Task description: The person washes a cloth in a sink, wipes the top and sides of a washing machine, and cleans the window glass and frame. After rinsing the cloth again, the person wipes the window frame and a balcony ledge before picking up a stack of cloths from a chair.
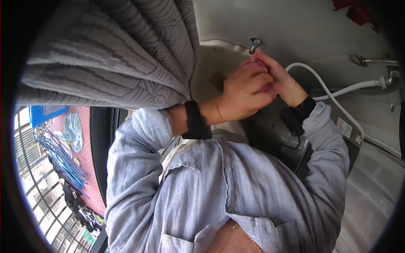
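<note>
My left hand (248, 90) and my right hand (280, 78) are pressed together in front of my waist. The left fingers curl over toward the right palm, and both hands are closed. A little purple-pink (261, 64) shows between them; I cannot make out what it is, as the fingers hide most of it. Just beyond the fingertips, a small metal tap (255, 44) sticks out from the wall. Below the hands is a dim, pale-rimmed basin (223, 43), its inside mostly in shadow.
A grey patterned curtain (126, 55) hangs close on the left. To the right run a white hose (325, 78) and a wall pipe fitting (392, 78). Several hangers (67, 156) lie near a blue container (52, 111) by the barred window. Red cloth (360, 14) is at upper right.
</note>
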Available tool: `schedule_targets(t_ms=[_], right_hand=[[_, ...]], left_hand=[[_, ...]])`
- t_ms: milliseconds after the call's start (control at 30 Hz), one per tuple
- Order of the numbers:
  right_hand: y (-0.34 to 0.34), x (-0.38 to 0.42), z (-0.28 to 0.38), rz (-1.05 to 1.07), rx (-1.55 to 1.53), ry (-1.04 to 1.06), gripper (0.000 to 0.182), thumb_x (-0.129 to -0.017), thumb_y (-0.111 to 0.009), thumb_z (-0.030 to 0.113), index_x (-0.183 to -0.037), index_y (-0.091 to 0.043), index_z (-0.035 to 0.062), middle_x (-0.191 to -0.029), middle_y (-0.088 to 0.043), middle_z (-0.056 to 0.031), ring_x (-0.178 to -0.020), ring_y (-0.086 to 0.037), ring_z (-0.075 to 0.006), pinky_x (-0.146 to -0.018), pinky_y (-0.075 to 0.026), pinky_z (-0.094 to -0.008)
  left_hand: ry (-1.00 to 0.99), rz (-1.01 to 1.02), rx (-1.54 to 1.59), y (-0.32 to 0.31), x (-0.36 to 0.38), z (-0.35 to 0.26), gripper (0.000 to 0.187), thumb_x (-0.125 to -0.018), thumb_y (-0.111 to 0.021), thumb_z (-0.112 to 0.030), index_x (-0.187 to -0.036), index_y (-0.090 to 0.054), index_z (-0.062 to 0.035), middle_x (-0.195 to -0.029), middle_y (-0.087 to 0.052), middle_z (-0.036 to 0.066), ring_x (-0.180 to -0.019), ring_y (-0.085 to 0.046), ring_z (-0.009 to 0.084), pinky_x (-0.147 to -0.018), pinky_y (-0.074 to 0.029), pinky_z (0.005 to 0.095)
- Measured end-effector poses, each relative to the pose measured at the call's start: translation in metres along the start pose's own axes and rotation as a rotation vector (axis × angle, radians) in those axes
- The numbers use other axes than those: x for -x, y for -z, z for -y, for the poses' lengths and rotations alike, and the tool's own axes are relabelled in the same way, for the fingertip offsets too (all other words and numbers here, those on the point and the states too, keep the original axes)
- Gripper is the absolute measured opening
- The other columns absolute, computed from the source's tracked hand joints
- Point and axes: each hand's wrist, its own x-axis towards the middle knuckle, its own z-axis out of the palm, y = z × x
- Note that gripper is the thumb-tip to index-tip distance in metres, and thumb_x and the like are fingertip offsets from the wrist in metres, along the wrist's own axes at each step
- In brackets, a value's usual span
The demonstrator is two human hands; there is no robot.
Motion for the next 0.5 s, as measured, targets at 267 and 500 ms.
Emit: schedule_targets(t_ms=[267,500], right_hand=[[-0.019,-0.030,0.013,-0.105,0.726,-0.080,0.017,-0.077,-0.070,0.020,-0.076,-0.061,0.0058,-0.072,-0.060,-0.0012,-0.062,-0.054,-0.0088,-0.052,-0.040,-0.0233],[-0.005,-0.070,0.003,-0.147,1.155,0.047,0.016,-0.069,-0.073,0.015,-0.068,-0.064,0.0022,-0.062,-0.060,-0.0045,-0.058,-0.054,-0.0115,-0.054,-0.044,-0.0269]], left_hand=[[-0.353,0.214,-0.158,-0.021,0.044,0.020,0.019,-0.056,-0.059,-0.020,-0.073,-0.055,-0.0128,-0.083,-0.053,0.004,-0.084,-0.057,0.0243,-0.082,-0.049,0.0363],[-0.488,0.407,-0.410,-0.047,0.069,0.043,0.017,-0.056,-0.055,-0.023,-0.068,-0.058,-0.0109,-0.078,-0.054,0.004,-0.077,-0.055,0.0226,-0.078,-0.046,0.0372]])
